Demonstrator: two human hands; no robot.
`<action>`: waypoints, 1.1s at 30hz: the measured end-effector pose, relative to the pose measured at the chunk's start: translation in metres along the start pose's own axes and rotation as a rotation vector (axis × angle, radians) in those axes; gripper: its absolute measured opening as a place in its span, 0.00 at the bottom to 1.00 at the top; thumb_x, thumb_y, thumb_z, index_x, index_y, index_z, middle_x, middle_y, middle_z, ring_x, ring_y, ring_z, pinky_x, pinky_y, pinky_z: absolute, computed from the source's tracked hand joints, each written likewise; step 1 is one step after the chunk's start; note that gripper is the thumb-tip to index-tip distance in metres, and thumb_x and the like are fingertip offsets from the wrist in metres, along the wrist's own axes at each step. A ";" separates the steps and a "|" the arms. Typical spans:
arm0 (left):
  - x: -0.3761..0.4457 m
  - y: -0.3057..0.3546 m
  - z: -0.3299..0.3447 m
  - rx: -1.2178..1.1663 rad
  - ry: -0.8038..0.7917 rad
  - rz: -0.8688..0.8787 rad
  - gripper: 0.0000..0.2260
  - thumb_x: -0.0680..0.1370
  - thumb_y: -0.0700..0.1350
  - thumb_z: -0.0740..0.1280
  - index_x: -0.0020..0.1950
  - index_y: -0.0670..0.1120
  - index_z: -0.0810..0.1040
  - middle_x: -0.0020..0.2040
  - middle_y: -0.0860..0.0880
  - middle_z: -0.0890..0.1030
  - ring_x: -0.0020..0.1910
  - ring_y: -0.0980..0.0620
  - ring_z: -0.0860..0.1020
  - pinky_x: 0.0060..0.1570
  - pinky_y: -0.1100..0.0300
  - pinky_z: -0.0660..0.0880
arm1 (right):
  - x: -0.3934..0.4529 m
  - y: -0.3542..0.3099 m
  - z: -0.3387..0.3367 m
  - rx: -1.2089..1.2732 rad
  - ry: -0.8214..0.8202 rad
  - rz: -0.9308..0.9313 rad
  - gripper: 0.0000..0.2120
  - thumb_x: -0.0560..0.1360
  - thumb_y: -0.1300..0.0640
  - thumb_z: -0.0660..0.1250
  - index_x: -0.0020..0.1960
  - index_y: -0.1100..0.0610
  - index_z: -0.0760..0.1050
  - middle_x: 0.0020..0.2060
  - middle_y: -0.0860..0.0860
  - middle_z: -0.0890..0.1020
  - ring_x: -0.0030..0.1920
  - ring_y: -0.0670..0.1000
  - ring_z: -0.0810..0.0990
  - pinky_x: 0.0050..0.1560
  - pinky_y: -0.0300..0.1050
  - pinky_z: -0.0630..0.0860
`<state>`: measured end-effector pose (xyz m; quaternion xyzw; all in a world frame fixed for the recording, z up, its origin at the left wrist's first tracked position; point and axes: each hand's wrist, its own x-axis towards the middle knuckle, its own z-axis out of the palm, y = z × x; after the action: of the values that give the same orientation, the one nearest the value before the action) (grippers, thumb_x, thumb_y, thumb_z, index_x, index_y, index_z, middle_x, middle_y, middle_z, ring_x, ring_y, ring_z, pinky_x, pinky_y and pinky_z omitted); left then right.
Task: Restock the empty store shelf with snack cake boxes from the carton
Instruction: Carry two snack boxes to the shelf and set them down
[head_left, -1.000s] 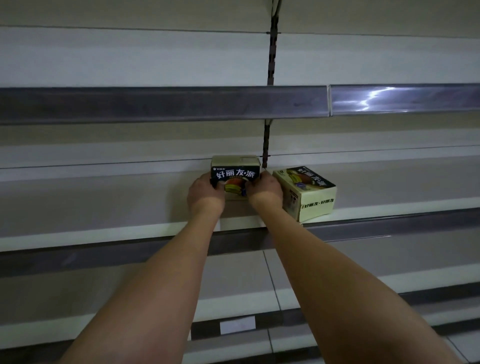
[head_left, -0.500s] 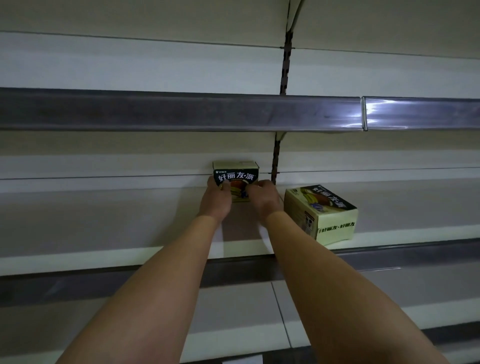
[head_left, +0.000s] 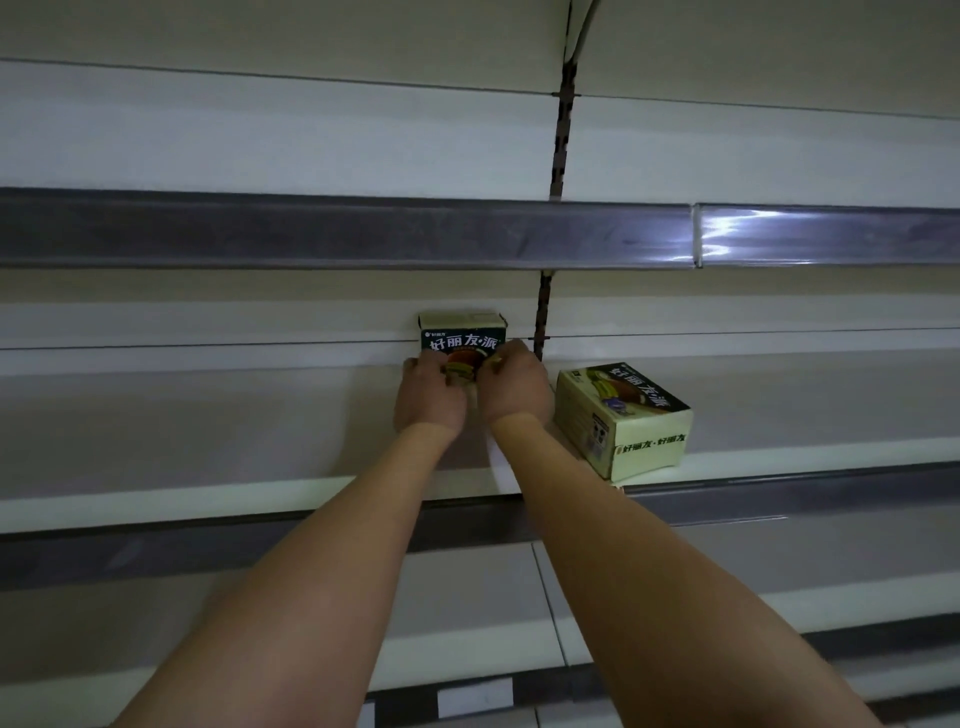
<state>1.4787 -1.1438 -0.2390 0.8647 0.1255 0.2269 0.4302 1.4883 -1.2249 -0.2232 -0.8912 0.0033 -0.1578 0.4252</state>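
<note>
On the middle shelf (head_left: 208, 426), far back against the rear panel, a snack cake box (head_left: 462, 332) stands upright with its printed front facing out, its long axis running side to side along the wall. The left hand (head_left: 428, 397) grips its lower left corner, fingers curled onto the front face, the forearm stretched straight in from about 7 o'clock. The right hand (head_left: 514, 384) grips the lower right corner in the same way, its arm reaching in from 5 o'clock; both sit directly below the box's front, at 6 o'clock of it, equally near. Judging by this, the box is being seated at the back (the carton is out of view). At 4 o'clock from the hands, a second box (head_left: 623, 418) lies flat and skewed near the shelf's front edge, untouched, closest to the right hand.
</note>
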 end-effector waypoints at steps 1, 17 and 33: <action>-0.005 0.008 0.004 -0.025 -0.042 -0.004 0.12 0.80 0.39 0.57 0.63 0.42 0.73 0.61 0.41 0.74 0.57 0.42 0.75 0.51 0.56 0.70 | -0.003 -0.002 -0.007 0.002 0.046 -0.032 0.11 0.79 0.59 0.59 0.60 0.58 0.73 0.57 0.56 0.79 0.55 0.57 0.78 0.43 0.42 0.69; -0.057 0.071 0.056 -0.281 -0.544 -0.143 0.28 0.83 0.50 0.55 0.78 0.57 0.43 0.79 0.49 0.51 0.76 0.44 0.55 0.73 0.47 0.55 | -0.045 0.074 -0.110 0.399 0.376 0.490 0.33 0.77 0.49 0.67 0.74 0.62 0.57 0.70 0.57 0.67 0.67 0.58 0.70 0.61 0.49 0.70; -0.036 0.011 0.007 -0.045 -0.053 -0.106 0.12 0.73 0.36 0.68 0.55 0.46 0.72 0.53 0.46 0.79 0.52 0.45 0.77 0.50 0.55 0.73 | -0.022 0.023 -0.069 0.123 -0.091 0.058 0.43 0.73 0.73 0.62 0.79 0.50 0.45 0.78 0.55 0.47 0.75 0.57 0.59 0.70 0.49 0.66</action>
<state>1.4512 -1.1703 -0.2437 0.8527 0.1546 0.1838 0.4640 1.4505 -1.2893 -0.2063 -0.8693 0.0004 -0.1047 0.4831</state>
